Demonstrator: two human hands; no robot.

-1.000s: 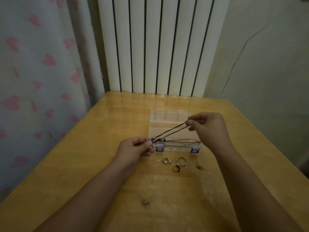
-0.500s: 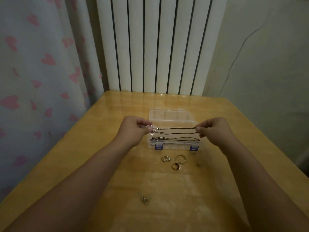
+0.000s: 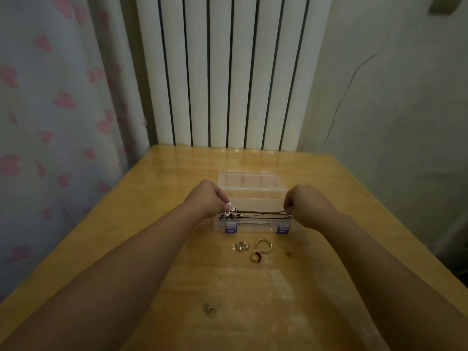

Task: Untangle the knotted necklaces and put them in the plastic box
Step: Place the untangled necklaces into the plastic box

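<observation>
A clear plastic box [image 3: 253, 225] with purple latches lies open on the wooden table, its lid tipped back. A thin dark cord necklace [image 3: 260, 213] is stretched level across the box's front compartment. My left hand [image 3: 209, 201] pinches its pendant end at the box's left side. My right hand [image 3: 304, 205] pinches the cord's other end at the box's right side. A second dark cord [image 3: 266, 218] with small beads lies inside the box just below it.
Three rings [image 3: 253, 249] lie on the table [image 3: 126, 236] in front of the box, with a small dark piece [image 3: 289, 254] to their right. Another small metal piece [image 3: 209, 307] sits nearer to me. A white radiator [image 3: 228, 72] and a heart-print curtain [image 3: 50, 110] stand behind.
Both hands carried the stretched necklace from above the table's front area forward, levelled it out, and lowered it down onto the open box.
</observation>
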